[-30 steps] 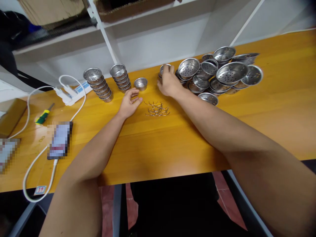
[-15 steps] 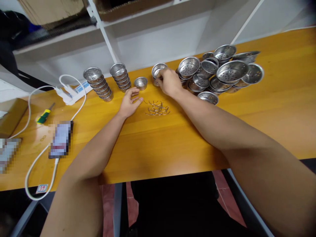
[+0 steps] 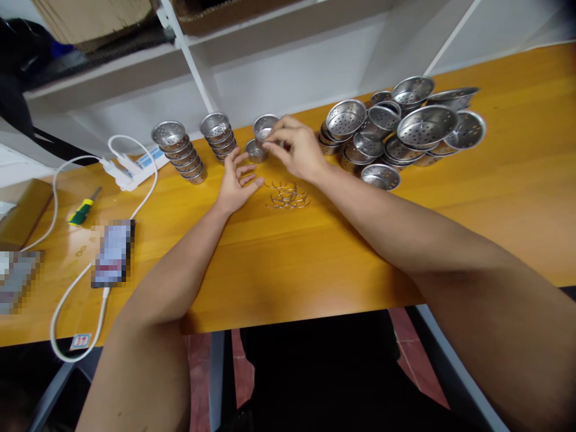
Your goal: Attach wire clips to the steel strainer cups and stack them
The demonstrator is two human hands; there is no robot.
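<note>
My right hand [image 3: 299, 149] pinches the rim of a small perforated metal strainer basket [image 3: 263, 126] at its right side. It hangs just above another strainer basket [image 3: 255, 153] on the table; whether the two touch I cannot tell. My left hand [image 3: 234, 183] is open in front of these, fingers spread and holding nothing. Just behind its fingertips stands a stack of strainer baskets [image 3: 216, 133], and a second stack [image 3: 177, 153] leans farther left. Several thin curved wires [image 3: 288, 197] lie in a loose heap between my hands.
A jumbled pile of strainer baskets [image 3: 382, 135] occupies the right rear. Toward the left are a power strip [image 3: 141, 171], a green-yellow screwdriver [image 3: 83, 211] and a phone [image 3: 113, 253] on a looping white cable [image 3: 54, 327]. A shelf [image 3: 270, 36] runs along the back.
My right hand has lifted a strainer basket from beside the pile and carried it left, over the single one. The left hand has spread slightly.
</note>
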